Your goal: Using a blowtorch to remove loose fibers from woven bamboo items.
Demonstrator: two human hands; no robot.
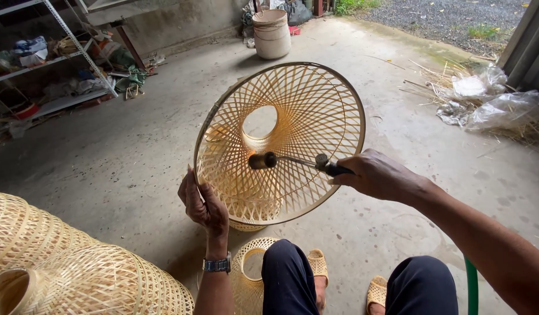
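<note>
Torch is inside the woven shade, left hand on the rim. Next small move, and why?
Probably turn the bamboo shade a little with the left hand. The torch in the right hand points at one spot of the weave near the centre hole, and that patch glows orange, so lingering there may scorch it.

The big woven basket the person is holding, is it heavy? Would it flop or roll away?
Probably light: the left hand props the basket by its rim alone. Likely fairly stiff, since the open weave keeps its round shape while tilted. Its round rim suggests it could roll if set on edge.
</note>
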